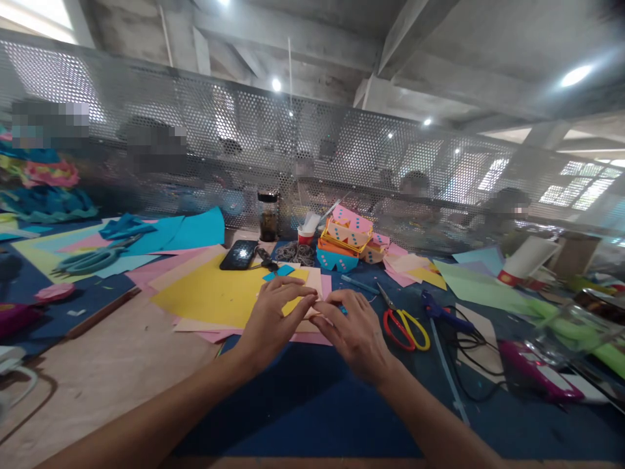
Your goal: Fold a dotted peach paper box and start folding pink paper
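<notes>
My left hand [271, 320] and my right hand [357, 337] meet above a stack of coloured paper, their fingertips pinched together. Between them shows a small pale piece of paper [318, 301], mostly covered by the fingers. Beneath lie a yellow sheet [205, 296] and pink sheets [326, 286]. A little blue paper scrap [279, 271] rests just beyond the left fingers. Close to the right hand are scissors [406, 331] with one red and one yellow handle, plus a blue pen-like stick [360, 284].
A black phone [239, 255], a dark jar [268, 218], a paper cup [306, 234] and folded paper pieces [344, 241] stand behind. On the right are a blue glue gun [446, 314] with its cord and a purple device [541, 372]. Teal scissors [95, 258] lie left. A perforated screen [342, 150] stands behind.
</notes>
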Demonstrator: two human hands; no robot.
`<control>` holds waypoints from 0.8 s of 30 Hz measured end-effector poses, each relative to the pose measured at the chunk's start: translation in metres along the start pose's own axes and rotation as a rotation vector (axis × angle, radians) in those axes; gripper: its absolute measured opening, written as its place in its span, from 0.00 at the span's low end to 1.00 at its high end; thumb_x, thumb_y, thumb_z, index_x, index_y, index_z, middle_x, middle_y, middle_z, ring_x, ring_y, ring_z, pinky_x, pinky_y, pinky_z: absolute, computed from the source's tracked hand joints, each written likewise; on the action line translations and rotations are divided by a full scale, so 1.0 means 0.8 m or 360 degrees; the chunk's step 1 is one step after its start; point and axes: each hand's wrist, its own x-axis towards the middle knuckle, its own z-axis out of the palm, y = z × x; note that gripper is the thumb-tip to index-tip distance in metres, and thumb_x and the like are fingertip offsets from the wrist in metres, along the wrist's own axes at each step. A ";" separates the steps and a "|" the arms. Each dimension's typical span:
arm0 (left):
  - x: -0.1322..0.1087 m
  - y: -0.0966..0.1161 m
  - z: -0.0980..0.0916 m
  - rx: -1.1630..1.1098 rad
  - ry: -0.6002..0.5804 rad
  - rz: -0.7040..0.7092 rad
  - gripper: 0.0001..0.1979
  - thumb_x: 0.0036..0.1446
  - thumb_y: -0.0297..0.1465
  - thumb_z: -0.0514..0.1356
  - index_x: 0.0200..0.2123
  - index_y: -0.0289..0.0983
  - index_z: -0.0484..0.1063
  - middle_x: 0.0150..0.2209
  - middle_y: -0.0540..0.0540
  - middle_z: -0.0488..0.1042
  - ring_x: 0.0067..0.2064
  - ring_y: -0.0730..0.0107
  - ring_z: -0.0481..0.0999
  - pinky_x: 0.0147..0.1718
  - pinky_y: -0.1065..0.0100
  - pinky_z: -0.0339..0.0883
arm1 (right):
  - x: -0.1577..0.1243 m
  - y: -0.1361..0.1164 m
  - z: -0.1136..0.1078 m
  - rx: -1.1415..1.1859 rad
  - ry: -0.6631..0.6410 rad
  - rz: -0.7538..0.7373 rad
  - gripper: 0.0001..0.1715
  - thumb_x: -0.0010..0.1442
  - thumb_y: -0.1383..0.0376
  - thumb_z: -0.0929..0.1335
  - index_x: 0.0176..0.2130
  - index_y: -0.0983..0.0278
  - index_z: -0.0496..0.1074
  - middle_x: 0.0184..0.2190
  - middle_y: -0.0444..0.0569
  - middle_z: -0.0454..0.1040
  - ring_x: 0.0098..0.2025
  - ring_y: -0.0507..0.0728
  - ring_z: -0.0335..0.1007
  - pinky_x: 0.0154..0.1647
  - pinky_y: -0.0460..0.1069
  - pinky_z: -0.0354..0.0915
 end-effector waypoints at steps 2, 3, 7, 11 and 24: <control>-0.001 0.000 0.001 -0.0013 0.0014 -0.0039 0.03 0.55 0.34 0.69 0.33 0.46 0.85 0.39 0.44 0.81 0.48 0.49 0.73 0.52 0.55 0.60 | 0.001 -0.002 -0.003 -0.0026 -0.0034 -0.0017 0.13 0.72 0.61 0.65 0.52 0.61 0.75 0.41 0.52 0.75 0.44 0.59 0.70 0.46 0.55 0.66; -0.001 0.000 0.001 -0.0044 0.0025 -0.0064 0.02 0.54 0.34 0.70 0.32 0.45 0.85 0.38 0.44 0.81 0.46 0.51 0.74 0.51 0.57 0.62 | 0.002 -0.003 -0.004 -0.0041 -0.0043 -0.0032 0.13 0.72 0.60 0.66 0.52 0.60 0.74 0.42 0.52 0.75 0.44 0.59 0.70 0.46 0.55 0.66; 0.000 0.003 0.001 -0.0204 0.0051 -0.0223 0.01 0.51 0.31 0.72 0.28 0.42 0.84 0.33 0.45 0.81 0.40 0.55 0.76 0.44 0.62 0.66 | 0.002 -0.006 -0.004 -0.0113 -0.0034 -0.0120 0.14 0.72 0.59 0.65 0.52 0.60 0.74 0.44 0.52 0.76 0.45 0.59 0.70 0.44 0.55 0.65; 0.001 0.007 0.000 -0.0226 0.0018 -0.0284 0.03 0.51 0.31 0.71 0.27 0.41 0.83 0.31 0.46 0.82 0.37 0.58 0.77 0.40 0.64 0.67 | 0.000 -0.007 0.000 -0.0029 -0.0032 -0.0154 0.13 0.71 0.58 0.66 0.52 0.58 0.74 0.44 0.52 0.76 0.45 0.59 0.70 0.45 0.55 0.65; -0.012 0.007 0.003 0.0330 -0.0128 0.0186 0.06 0.58 0.31 0.65 0.29 0.44 0.80 0.29 0.48 0.81 0.38 0.55 0.74 0.51 0.56 0.60 | 0.008 0.005 0.005 0.1192 0.0140 0.0760 0.08 0.69 0.60 0.67 0.44 0.60 0.75 0.41 0.47 0.76 0.44 0.55 0.73 0.47 0.48 0.69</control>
